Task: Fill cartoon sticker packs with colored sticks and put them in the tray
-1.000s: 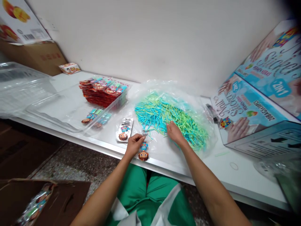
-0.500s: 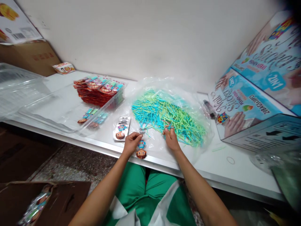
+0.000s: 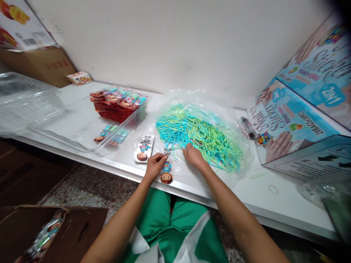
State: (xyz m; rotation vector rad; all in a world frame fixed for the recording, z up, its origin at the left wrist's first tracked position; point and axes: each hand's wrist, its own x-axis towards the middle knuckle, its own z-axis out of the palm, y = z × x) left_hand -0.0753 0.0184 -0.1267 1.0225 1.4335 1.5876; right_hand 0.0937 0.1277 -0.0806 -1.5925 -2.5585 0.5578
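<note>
Left hand (image 3: 156, 166): fingers pinch cartoon-face sachet (image 3: 166, 177) | long axis toward body | right hand (image 3: 193, 156): sachet's right, by sticks (image 3: 203, 135), grip unclear

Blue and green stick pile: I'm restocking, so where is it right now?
In the head view, the stick pile lies on clear plastic, mostly right of centre, just beyond the right hand and left of the Nail Stickers boxes.

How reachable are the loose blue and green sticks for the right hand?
Likely yes: the right hand is at the near edge of the sticks, and no clear plastic covers that side.
</note>
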